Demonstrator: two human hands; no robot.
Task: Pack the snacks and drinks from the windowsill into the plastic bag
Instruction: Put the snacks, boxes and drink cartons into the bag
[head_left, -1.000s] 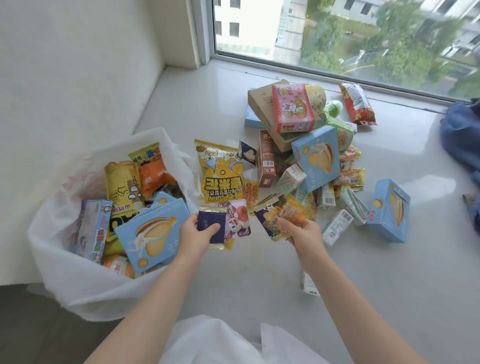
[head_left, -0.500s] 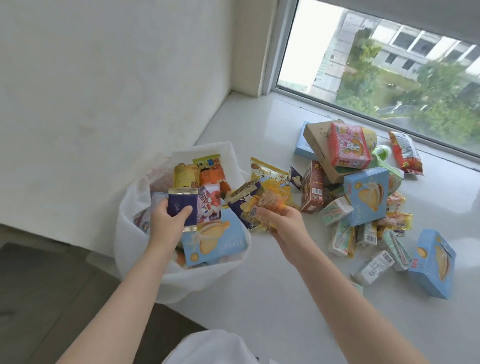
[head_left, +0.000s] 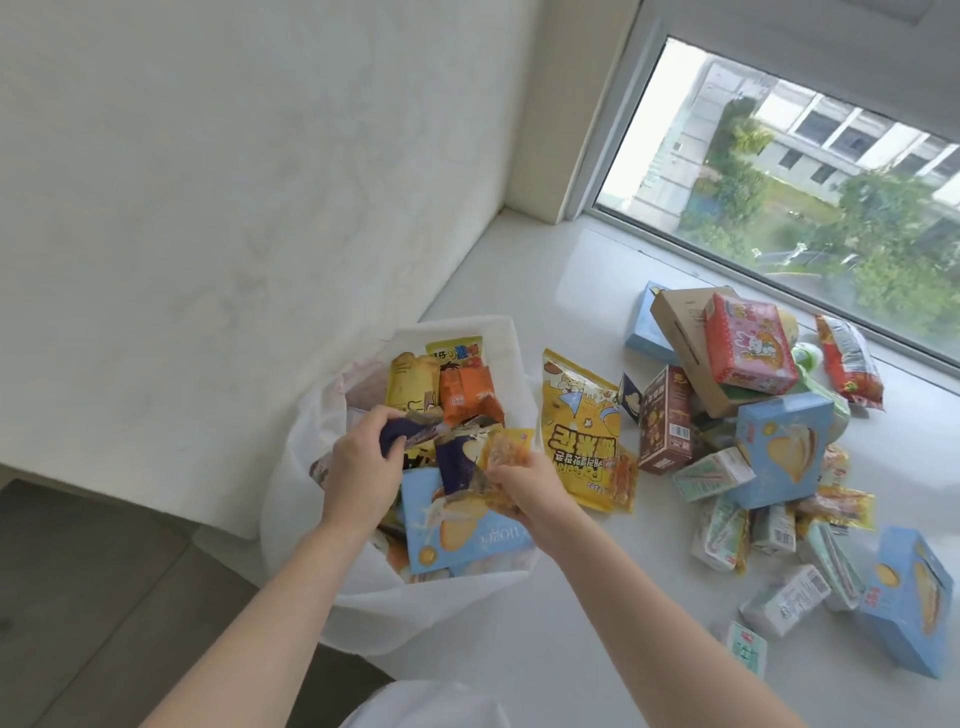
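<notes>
We see both hands over the open mouth of the white plastic bag (head_left: 363, 613), which sits at the left end of the windowsill (head_left: 519, 270) against the wall. The left hand (head_left: 361, 467) has its fingers curled round a dark purple packet (head_left: 402, 434), holding it just above the snacks already inside. The right hand (head_left: 524, 491) grips a small bunch of packets, a yellow-orange one (head_left: 501, 454) uppermost and a purple one (head_left: 457, 462) beside it, right over a blue box (head_left: 457, 525) that lies in the bag. Deeper in the bag stand a yellow pouch (head_left: 410, 379) and an orange packet (head_left: 467, 392). Just beside the bag on the sill lies a big yellow popcorn bag (head_left: 582, 431), with a brown box (head_left: 665, 421) upright next to it. Further right the pile still waits: a brown carton (head_left: 680, 332) with a red box (head_left: 748, 343) resting on it, a second blue box (head_left: 784, 452) leaning against the heap, a red packet (head_left: 849, 364) near the window frame (head_left: 602, 156), several small drink cartons (head_left: 714, 473) scattered in front, and a third blue box (head_left: 906, 603) well apart at the right edge.
</notes>
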